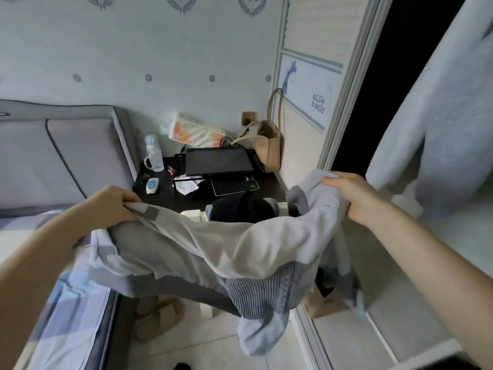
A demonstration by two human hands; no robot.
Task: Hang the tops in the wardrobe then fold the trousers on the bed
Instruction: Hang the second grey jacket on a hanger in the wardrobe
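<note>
I hold a pale grey and white garment (218, 247) stretched between both hands above the floor gap beside the bed. My left hand (112, 206) grips its left edge near a grey patch. My right hand (349, 196) is closed on its bunched right end. A striped blue-grey part (264, 292) hangs beneath it. The bed (61, 303) with a checked blue cover lies at the lower left. The open wardrobe (373, 89) is dark at the right, with a light blue top (440, 116) hanging inside.
A black bedside table (202, 198) carries a monitor (218, 161), a water bottle (154, 153), a tissue pack and a beige bag (269, 148). A dark garment (240, 209) lies on a white basket behind the cloth. Slippers (157, 319) sit on the floor.
</note>
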